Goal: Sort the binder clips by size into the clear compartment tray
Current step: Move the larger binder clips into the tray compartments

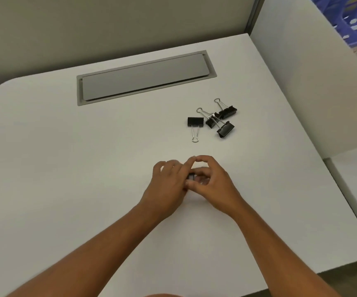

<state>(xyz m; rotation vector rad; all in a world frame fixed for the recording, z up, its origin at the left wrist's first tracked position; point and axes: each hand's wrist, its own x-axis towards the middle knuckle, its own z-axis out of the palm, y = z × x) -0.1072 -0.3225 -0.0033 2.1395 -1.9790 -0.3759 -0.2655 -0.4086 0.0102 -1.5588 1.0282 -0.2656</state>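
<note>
Both hands meet at near centre of the white desk. Left hand and right hand curled together round a small dark binder clip, mostly hidden between fingers; size and long axis not readable. Loose black binder clips with wire handles clustered farther off, to the right, nearer the right hand. Clear compartment tray nowhere in view.

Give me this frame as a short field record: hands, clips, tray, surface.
hands: left hand and right hand meet over the desk, fingers curled round one small dark clip, mostly hidden
loose clips: four black binder clips beyond the hands; one apart on the left, three overlapping
tray: not in view
surface: white desk with a grey cable hatch
sorted so far: none visible
</note>
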